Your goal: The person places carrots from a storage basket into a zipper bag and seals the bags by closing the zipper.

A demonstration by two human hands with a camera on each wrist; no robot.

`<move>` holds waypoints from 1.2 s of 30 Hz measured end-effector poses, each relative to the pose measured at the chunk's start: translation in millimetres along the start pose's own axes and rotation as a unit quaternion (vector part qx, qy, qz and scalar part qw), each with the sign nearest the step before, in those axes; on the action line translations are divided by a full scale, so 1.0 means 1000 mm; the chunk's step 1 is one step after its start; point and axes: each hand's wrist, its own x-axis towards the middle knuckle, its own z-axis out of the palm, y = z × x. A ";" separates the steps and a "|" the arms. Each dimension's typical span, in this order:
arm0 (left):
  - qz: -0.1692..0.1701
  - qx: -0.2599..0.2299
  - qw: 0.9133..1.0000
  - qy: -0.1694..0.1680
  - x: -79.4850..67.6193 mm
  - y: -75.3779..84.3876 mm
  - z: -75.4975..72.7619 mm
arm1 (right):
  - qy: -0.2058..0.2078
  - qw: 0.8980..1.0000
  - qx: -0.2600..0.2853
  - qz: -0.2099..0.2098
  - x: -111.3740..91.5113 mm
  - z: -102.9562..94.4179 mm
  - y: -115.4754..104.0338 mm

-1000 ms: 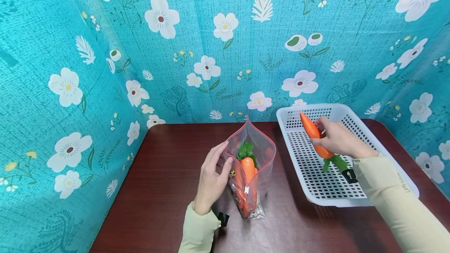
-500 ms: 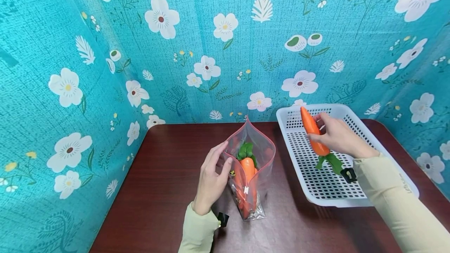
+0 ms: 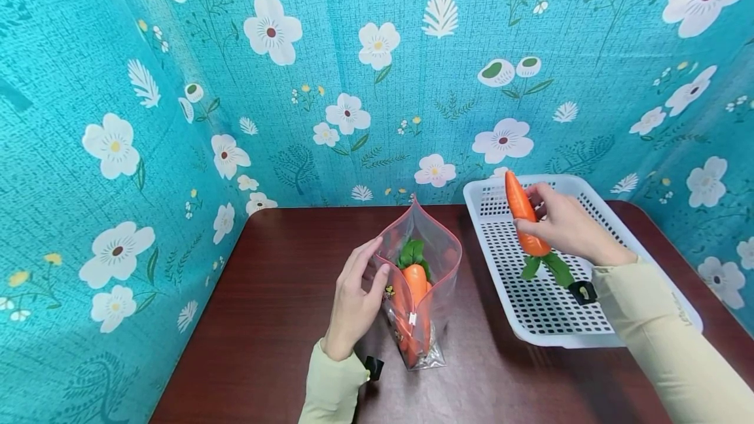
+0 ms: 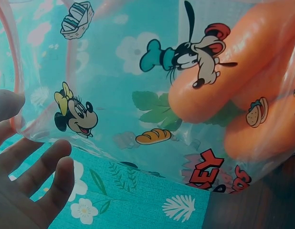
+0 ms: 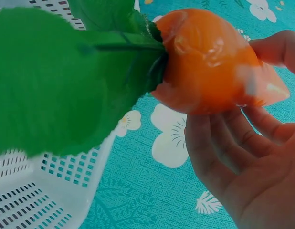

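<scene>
My right hand (image 3: 568,224) grips an orange toy carrot (image 3: 521,205) with green leaves, tip up, above the white basket (image 3: 489,260). In the right wrist view, thumb and fingers close on the carrot (image 5: 205,62), its leaves (image 5: 66,90) toward the camera. My left hand (image 3: 353,300) holds the rim of a clear zip bag (image 3: 442,273) with red edging, thumb and fingers at the open mouth. Several carrots (image 3: 415,283) stand inside the bag, leaves up. The left wrist view shows cartoon prints on the bag (image 4: 104,95) and carrots (image 4: 200,95) through it.
Bag and basket stand on a dark red-brown table (image 3: 283,293), the basket at the right. A turquoise flowered cloth (image 3: 330,64) rises behind the table and at both sides. Black straps with a small device sit at both wrists.
My right hand has lifted the carrot slightly and turned it more upright over the basket. The left hand and the bag have stayed in place.
</scene>
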 end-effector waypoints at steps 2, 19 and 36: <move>0.001 0.000 1.000 0.000 0.000 0.000 0.000 | 0.001 1.000 -0.003 -0.004 0.000 0.000 -0.001; -0.003 -0.004 1.000 -0.002 0.000 0.002 0.001 | 0.048 0.999 -0.007 -0.008 -0.002 -0.005 -0.011; 0.000 -0.002 1.000 0.001 0.000 0.001 0.001 | 0.079 0.997 0.014 0.011 -0.002 -0.010 -0.022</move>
